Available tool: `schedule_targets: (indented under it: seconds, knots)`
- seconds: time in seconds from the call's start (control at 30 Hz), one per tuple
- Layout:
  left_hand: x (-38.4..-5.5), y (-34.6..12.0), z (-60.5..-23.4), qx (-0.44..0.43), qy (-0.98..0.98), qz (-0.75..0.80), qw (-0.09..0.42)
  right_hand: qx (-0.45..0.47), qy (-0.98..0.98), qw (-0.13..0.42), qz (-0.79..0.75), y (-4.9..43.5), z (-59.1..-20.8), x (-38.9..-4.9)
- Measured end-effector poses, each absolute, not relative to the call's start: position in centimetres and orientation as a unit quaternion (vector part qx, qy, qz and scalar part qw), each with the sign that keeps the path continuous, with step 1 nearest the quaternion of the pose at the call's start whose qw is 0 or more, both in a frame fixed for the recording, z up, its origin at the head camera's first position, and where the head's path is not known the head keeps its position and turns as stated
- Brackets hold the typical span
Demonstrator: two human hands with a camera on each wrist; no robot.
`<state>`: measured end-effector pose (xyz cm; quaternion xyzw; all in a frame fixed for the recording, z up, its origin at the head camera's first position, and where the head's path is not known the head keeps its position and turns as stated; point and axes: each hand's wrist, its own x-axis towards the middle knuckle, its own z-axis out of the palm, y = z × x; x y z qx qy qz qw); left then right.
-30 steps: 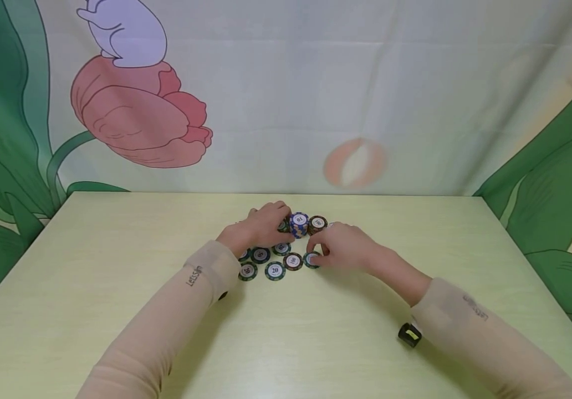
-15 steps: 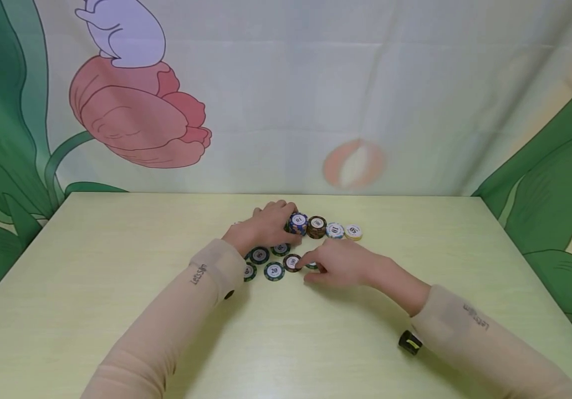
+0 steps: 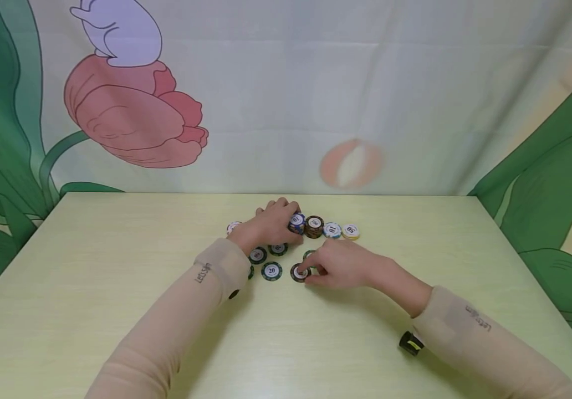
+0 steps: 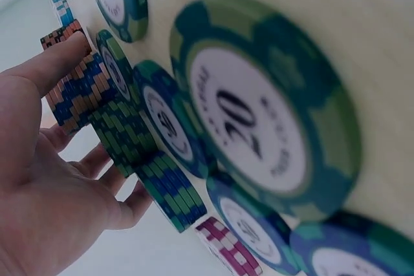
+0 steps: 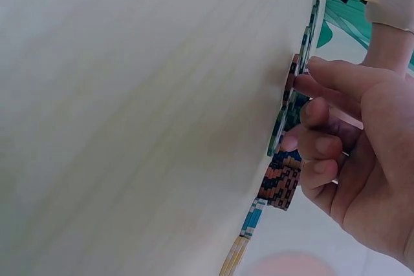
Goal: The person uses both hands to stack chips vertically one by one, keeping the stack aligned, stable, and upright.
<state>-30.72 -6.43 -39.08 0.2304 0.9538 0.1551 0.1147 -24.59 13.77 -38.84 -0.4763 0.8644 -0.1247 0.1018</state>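
Observation:
My left hand [image 3: 272, 223] reaches round a row of stacked poker chips. In the left wrist view its thumb lies against the blue-and-orange stack [image 4: 74, 98], with fingers behind that and the green stack [image 4: 123, 137]. Out in front, my right hand [image 3: 343, 263] has its index fingertip on a dark poker chip [image 3: 295, 274] lying on the table, and the thumb right at the chip's rim. Its other fingers are bent in the right wrist view. A green chip [image 3: 308, 254] is partly hidden behind the right hand. A green 20 chip [image 3: 271, 271] lies to the left.
Right of the blue stack stand a black-and-orange stack [image 3: 314, 226], a light blue stack [image 3: 332, 230] and a low yellow stack [image 3: 351, 231]. More flat chips [image 3: 258, 255] lie beside the left wrist. A printed curtain [image 3: 266, 111] hangs behind the table [image 3: 276, 343].
My right hand has left the green chip, gone to the dark chip and drawn it nearer to me and slightly right. My left hand has shifted slightly right along the stacks.

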Motion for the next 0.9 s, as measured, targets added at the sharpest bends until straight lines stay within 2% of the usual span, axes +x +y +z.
schedule_targets:
  seconds: [0.9]
  knots:
    - [-30.7, -5.1, -39.3, 0.222, 0.963, 0.110, 0.104, -0.440, 0.883, 0.129, -0.103, 13.5, -38.9, -24.7]
